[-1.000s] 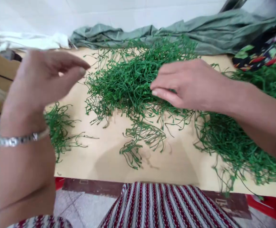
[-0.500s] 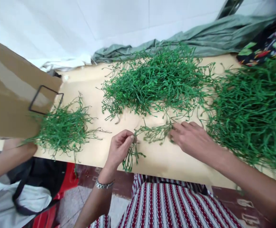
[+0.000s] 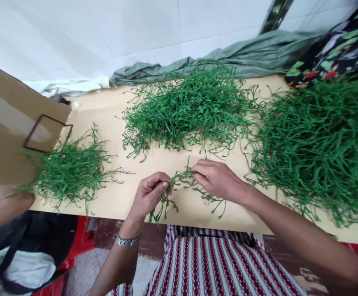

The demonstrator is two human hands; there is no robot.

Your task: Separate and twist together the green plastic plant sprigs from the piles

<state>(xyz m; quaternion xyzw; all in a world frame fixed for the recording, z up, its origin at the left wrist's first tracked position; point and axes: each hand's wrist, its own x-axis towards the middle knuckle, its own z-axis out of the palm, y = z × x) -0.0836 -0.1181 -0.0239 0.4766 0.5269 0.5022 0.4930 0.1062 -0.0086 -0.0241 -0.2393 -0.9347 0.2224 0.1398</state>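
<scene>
My left hand (image 3: 149,193) pinches a small green plastic sprig (image 3: 179,187) near the front edge of the pale wooden table (image 3: 111,119). My right hand (image 3: 217,179) grips the same sprig at its other end, fingers closed on the stems. The sprig's thin branches hang down below my left fingers. Beyond my hands lies a middle pile of green sprigs (image 3: 188,109). A larger pile (image 3: 317,139) fills the right side. A smaller pile (image 3: 69,168) lies at the left.
A brown cardboard box (image 3: 9,127) with a black handle outline stands at the left. Another person's arm (image 3: 3,207) rests by the left pile. Grey-green cloth (image 3: 228,55) and a floral fabric (image 3: 333,53) lie along the back by the white tiled wall.
Both hands came down from above the middle pile to the table's front edge and closed on one sprig. Since half a second ago they have drawn closer together.
</scene>
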